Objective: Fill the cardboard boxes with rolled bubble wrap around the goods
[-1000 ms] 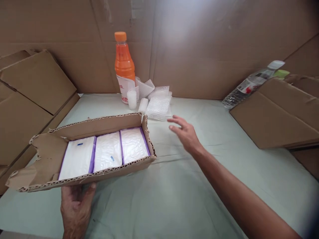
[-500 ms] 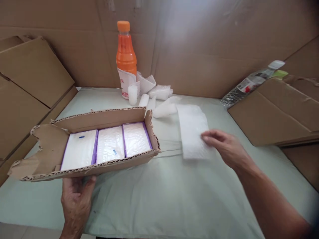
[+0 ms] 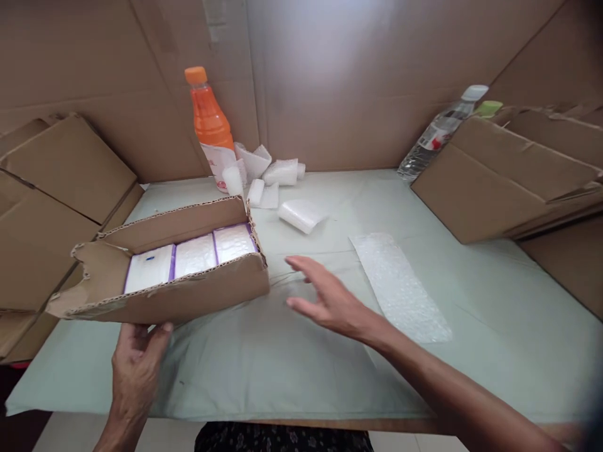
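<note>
Your left hand [image 3: 136, 364] sits at about 7 o'clock, fingers curled up under the near wall of the tray [image 3: 188, 295], thumb against its lower edge, so you are gripping the cardboard from below. The tray tilts slightly, its near wall lifted toward you, and it lies left of centre on the pale green table [image 3: 292, 376]. Inside it, three white packs [image 3: 195, 254] lie side by side, touching, with purple edging between them.

Your right hand [image 3: 330, 298] hovers at centre with fingers spread and palm down, holding nothing. It lies between the tray at its 9 o'clock and the bubble-wrap sheet [image 3: 400, 289] at its 3 o'clock, apart from both.

The sheet lies flat, running from 12 toward 5 o'clock. At 12 o'clock from the tray stands an orange bottle [image 3: 210, 125], upright against the cardboard wall, with small bubble-wrap rolls [image 3: 280, 172] clustered just beside it. A clear bottle [image 3: 436, 135] leans at 2 o'clock beside a folded box [image 3: 499, 182].
</note>
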The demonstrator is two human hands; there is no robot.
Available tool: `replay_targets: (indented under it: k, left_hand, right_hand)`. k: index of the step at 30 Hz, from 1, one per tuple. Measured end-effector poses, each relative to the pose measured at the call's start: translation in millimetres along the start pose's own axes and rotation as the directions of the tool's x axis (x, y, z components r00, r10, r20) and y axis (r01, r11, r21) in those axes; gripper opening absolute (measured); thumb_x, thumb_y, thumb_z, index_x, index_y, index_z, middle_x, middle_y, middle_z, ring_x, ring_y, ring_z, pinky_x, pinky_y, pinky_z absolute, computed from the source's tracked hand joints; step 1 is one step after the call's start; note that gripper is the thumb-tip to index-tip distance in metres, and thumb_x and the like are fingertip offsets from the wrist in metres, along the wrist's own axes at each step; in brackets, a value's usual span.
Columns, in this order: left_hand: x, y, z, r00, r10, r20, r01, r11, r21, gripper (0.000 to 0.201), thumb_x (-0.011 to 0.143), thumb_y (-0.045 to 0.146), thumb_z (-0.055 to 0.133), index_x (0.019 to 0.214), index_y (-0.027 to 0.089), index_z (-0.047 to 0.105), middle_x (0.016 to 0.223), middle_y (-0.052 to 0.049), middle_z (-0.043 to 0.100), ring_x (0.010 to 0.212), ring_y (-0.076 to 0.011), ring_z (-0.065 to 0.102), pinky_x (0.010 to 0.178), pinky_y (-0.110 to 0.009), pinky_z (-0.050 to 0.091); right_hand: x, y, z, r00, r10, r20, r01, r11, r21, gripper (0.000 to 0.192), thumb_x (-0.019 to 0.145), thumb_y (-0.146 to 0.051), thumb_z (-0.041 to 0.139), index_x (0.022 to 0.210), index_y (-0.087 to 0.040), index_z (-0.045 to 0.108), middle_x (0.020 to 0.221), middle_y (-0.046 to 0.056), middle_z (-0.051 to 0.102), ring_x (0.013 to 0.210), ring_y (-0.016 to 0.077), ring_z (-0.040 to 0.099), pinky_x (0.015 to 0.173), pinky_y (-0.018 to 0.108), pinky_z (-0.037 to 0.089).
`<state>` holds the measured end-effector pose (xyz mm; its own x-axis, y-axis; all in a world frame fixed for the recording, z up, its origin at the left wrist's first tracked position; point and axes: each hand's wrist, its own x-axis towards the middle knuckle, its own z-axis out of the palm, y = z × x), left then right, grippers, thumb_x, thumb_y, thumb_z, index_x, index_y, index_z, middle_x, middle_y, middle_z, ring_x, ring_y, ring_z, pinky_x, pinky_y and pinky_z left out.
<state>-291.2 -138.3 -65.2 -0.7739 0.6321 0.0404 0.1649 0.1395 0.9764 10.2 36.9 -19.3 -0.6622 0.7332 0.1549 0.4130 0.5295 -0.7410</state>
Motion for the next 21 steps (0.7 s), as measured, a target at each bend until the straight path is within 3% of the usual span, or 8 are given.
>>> replay_targets:
  k: [2,5,10,13,16,21]
  left_hand:
    - [3.9,0.8,1.1,0.998,0.017,0.063,-0.017,1.000,-0.008,0.046,0.082,0.039,0.077,0.123,0.024,0.062,0.117,-0.004,0.066,0.113,-0.0213,0.061,0.102,-0.033,0.048]
    - [8.3,6.9,11.5,0.981,0.029,0.191,-0.028,1.000,-0.010,0.050,0.084,0.039,0.075,0.129,0.024,0.059,0.126,-0.006,0.065,0.120,-0.0222,0.060,0.106,-0.033,0.048]
    - [14.7,28.0,54.9,0.917,0.040,0.397,-0.023,0.999,-0.045,0.054,0.082,0.040,0.074,0.129,0.018,0.057,0.127,-0.012,0.064,0.120,-0.0265,0.063,0.102,-0.038,0.052]
    - [27.0,40.0,89.5,0.863,0.035,0.503,0.004,0.997,-0.078,0.059,0.079,0.039,0.073,0.130,0.017,0.054,0.126,-0.013,0.063,0.112,-0.0269,0.066,0.100,-0.042,0.054]
    - [49.6,46.1,121.2,0.828,0.091,0.554,-0.039,0.994,-0.106,0.059,0.076,0.036,0.071,0.129,0.015,0.054,0.126,-0.014,0.062,0.115,-0.0282,0.064,0.101,-0.045,0.053]
    - [93.0,34.7,159.0,0.819,0.230,0.525,-0.164,0.972,-0.170,0.064,0.071,0.032,0.068,0.131,0.014,0.052,0.134,-0.017,0.059,0.125,-0.0310,0.057,0.102,-0.047,0.053]
  right_hand:
    - [14.9,-5.0,21.9,0.998,-0.044,0.035,0.041,0.997,0.069,0.069,0.088,-0.043,0.069,0.149,-0.020,0.045,0.147,0.016,0.056,0.128,0.0299,0.058,0.097,0.046,0.057]
    - [18.6,-3.8,29.9,0.999,0.025,-0.044,-0.020,0.993,0.118,0.056,0.090,-0.037,0.063,0.143,-0.021,0.050,0.132,0.013,0.065,0.112,0.0270,0.065,0.087,0.043,0.058]
    - [-4.8,15.6,5.7,0.950,0.232,-0.210,-0.218,0.972,0.087,0.040,0.090,-0.043,0.059,0.124,-0.021,0.059,0.110,0.010,0.071,0.077,0.0203,0.065,0.061,0.033,0.054]
    - [-6.4,33.3,-11.3,0.899,0.295,-0.323,-0.295,0.954,0.049,0.036,0.086,-0.050,0.060,0.108,-0.020,0.061,0.101,0.008,0.071,0.067,0.0185,0.062,0.058,0.032,0.051]
    - [15.4,52.4,-22.5,0.865,0.320,-0.386,-0.332,0.942,0.036,0.040,0.083,-0.053,0.061,0.105,-0.020,0.060,0.097,0.007,0.070,0.066,0.0187,0.063,0.061,0.034,0.051]
    - [74.7,77.4,-25.0,0.842,0.295,-0.453,-0.308,0.950,0.045,0.041,0.079,-0.045,0.056,0.110,-0.018,0.059,0.097,0.008,0.069,0.072,0.0202,0.062,0.068,0.037,0.052]
